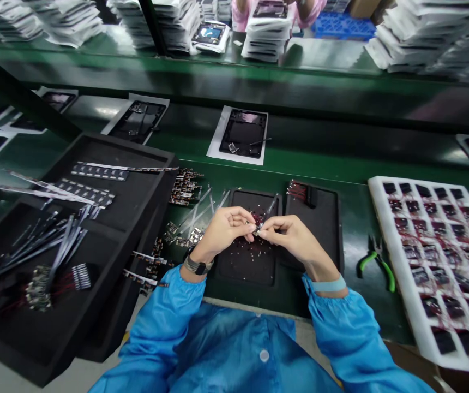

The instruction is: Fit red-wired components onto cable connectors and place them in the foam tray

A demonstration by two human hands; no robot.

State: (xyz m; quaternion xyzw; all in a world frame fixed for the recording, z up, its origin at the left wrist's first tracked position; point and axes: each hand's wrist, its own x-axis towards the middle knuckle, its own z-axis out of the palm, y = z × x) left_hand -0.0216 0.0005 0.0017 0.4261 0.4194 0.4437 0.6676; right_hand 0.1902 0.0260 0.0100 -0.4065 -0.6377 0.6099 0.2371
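Over a shallow black tray (246, 273), my left hand (234, 226) and my right hand (286, 232) meet fingertip to fingertip. Between them they pinch a small circuit board (258, 229), mostly covered by the fingers. A thin ribbon cable (273, 204) sticks up behind my right fingers; whether it joins the board I cannot tell. Tiny pale and red bits (252, 252) lie scattered on the tray below. Left of my left hand are loose small circuit boards (196, 236) with ribbon cables. A second black tray (328, 218) beside my right hand carries red-wired parts (297, 190).
Large black bins (152, 155) with ribbon cables stand at left. Green-handled pliers (376, 259) and a white foam tray (376, 188) of wired black parts lie at right. Tablet housings (242, 134) line the belt behind; paper-wrapped stacks (265, 41) and a person in pink (240, 13) are beyond.
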